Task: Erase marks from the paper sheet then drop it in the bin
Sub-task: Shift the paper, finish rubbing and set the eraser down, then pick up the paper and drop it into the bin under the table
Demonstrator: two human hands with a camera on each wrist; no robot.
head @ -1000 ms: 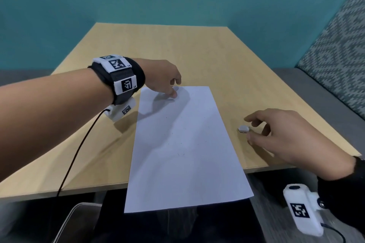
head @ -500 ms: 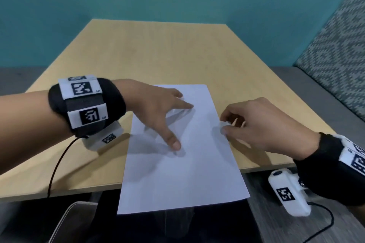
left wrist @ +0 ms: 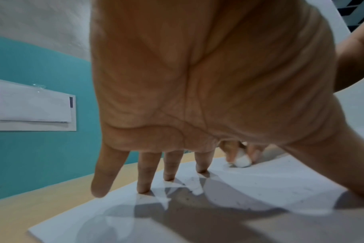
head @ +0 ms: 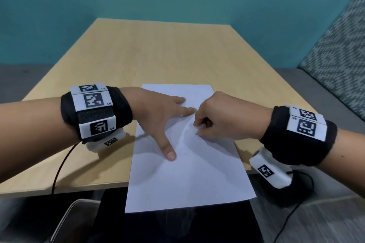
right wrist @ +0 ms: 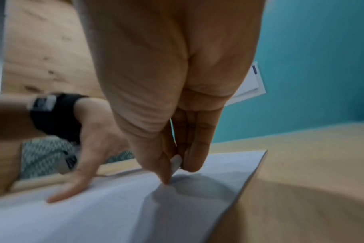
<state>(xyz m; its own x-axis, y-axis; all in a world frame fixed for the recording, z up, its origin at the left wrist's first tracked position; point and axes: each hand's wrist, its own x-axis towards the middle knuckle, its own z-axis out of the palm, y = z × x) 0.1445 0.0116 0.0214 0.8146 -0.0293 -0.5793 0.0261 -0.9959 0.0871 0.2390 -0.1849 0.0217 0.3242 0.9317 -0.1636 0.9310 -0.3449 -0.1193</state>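
A second before, the small white eraser (left wrist: 242, 160) lay on the wooden table (head: 158, 49) at the sheet's 3 o'clock side; now the right hand (head: 223, 118) pinched it between curled fingers and pressed it on the paper sheet (head: 189, 175). The left hand (head: 158, 112) had moved from the far corner to the middle, fingers spread flat on the paper. I judge that erasing was only beginning; no bin was visible.
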